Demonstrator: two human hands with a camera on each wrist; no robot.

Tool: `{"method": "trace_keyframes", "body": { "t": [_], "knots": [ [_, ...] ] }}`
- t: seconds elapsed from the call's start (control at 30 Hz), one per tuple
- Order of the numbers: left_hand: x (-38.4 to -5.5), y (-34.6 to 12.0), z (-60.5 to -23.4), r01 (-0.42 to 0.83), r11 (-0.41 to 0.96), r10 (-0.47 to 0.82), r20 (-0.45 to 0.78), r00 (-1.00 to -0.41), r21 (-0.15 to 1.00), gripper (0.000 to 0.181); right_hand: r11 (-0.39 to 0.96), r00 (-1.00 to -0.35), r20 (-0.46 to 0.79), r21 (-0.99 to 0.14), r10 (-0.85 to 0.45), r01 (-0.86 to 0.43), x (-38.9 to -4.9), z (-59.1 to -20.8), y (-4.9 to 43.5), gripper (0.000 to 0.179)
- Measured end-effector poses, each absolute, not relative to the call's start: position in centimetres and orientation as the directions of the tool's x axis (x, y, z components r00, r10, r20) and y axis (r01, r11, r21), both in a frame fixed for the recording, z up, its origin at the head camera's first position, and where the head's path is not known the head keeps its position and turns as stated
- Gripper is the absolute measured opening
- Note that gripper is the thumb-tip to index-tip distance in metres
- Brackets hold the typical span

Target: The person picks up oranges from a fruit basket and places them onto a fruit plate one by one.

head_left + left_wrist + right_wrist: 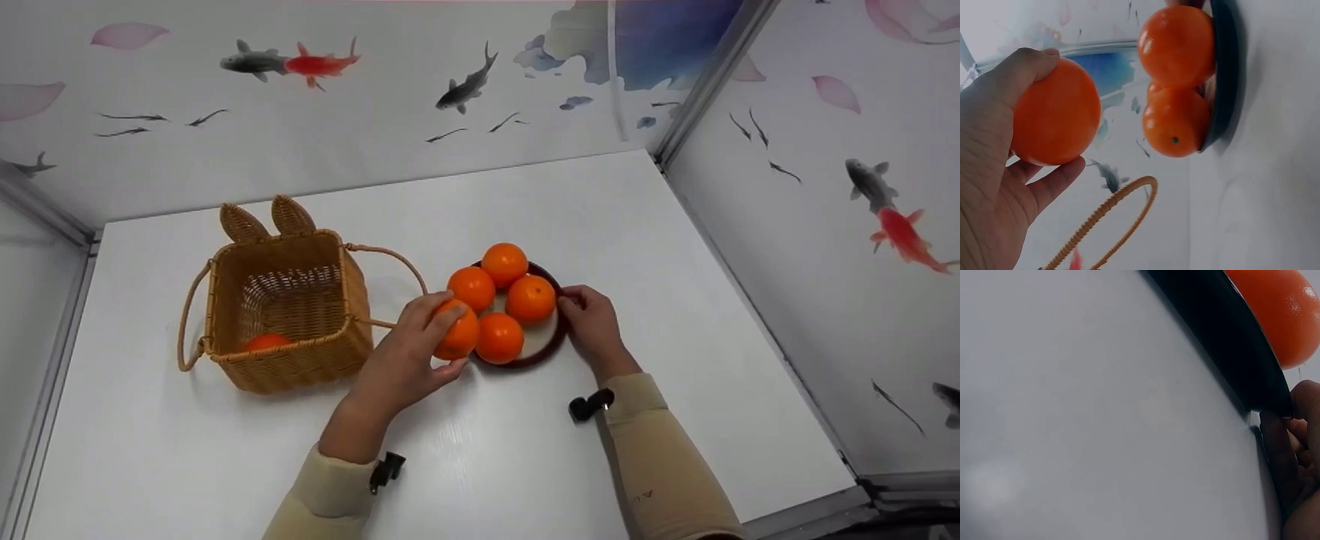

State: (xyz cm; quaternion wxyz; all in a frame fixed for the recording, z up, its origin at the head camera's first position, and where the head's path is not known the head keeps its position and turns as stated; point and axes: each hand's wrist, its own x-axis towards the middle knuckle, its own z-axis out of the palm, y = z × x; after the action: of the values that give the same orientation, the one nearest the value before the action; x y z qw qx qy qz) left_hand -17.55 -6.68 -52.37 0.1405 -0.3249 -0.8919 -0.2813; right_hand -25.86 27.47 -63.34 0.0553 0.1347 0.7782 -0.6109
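Observation:
My left hand (409,345) grips an orange (457,334) between thumb and fingers, at the left side of a dark-rimmed plate (555,341). In the left wrist view this orange (1057,112) is up off the table, apart from the fruit on the plate. Several more oranges (531,298) sit on the plate. My right hand (596,326) pinches the plate's right rim; in the right wrist view thumb and fingers meet at the dark edge (1241,354). Left of the plate stands a wicker basket (292,367) with an orange (268,342) inside, partly hidden by its front wall.
The basket has two ear shapes (244,223) at the back and a loop handle on each side; its right handle (394,255) reaches toward the plate, close by my left hand. White panels (375,97) with painted fish border the white table (487,465) behind and at right.

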Motion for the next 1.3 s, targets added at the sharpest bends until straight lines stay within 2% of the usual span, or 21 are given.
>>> {"method": "trace_keyframes", "body": {
  "t": [0.13,0.33,0.57,0.8,1.3],
  "knots": [
    [-18.0,-6.1,-54.1,0.618,0.664,0.482,0.391,-0.784,0.422,0.069,0.225,-0.959,-0.243,-0.936,0.148,0.272,-25.9,-63.4,27.5,0.021],
    [-18.6,-5.1,-55.5,0.591,0.674,0.483,0.341,-0.806,0.442,0.069,0.223,-0.961,-0.234,-0.939,0.151,0.263,-25.9,-63.4,27.5,0.022],
    [-19.0,-4.4,-56.4,0.577,0.677,0.489,0.307,-0.817,0.456,0.075,0.325,-0.968,-0.2,-0.915,0.15,0.239,-25.7,-63.1,27.5,0.024],
    [-19.3,-4.0,-57.5,0.56,0.677,0.483,0.286,-0.828,0.478,0.067,0.328,-0.965,-0.226,-0.909,0.133,0.258,-25.7,-62.9,27.6,0.024],
    [-19.7,-3.0,-57.6,0.512,0.683,0.477,0.214,-0.853,0.521,0.071,0.271,-0.957,-0.274,-0.918,0.1,0.291,-25.8,-62.7,27.9,0.025]
  ]
}}
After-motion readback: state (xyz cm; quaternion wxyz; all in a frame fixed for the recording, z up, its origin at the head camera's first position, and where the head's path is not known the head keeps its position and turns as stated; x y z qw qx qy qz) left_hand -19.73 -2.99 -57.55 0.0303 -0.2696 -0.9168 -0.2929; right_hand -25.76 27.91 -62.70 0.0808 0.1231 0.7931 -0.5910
